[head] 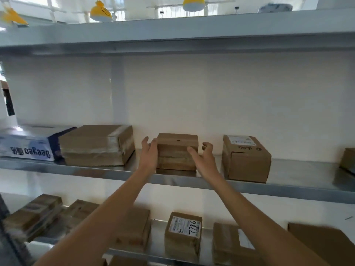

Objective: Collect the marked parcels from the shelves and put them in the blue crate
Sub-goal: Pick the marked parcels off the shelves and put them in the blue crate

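Note:
A small brown cardboard parcel (177, 150) with a dark dot on its top edge stands in the middle of the grey metal shelf (288, 187). Both my arms reach up to it. My left hand (149, 156) lies flat against the parcel's left side, fingers straight. My right hand (203, 160) hovers at the parcel's right front, fingers spread and curled, thumb over the front face. Neither hand has closed on it. No mark on this parcel can be read. The blue crate is out of view.
On the same shelf: a wide taped box (96, 145) and a blue-white carton (26, 144) to the left, a labelled box (246, 159) to the right. The lower shelf holds several parcels, one marked 7786 (183, 232). Another shelf (172, 33) runs overhead.

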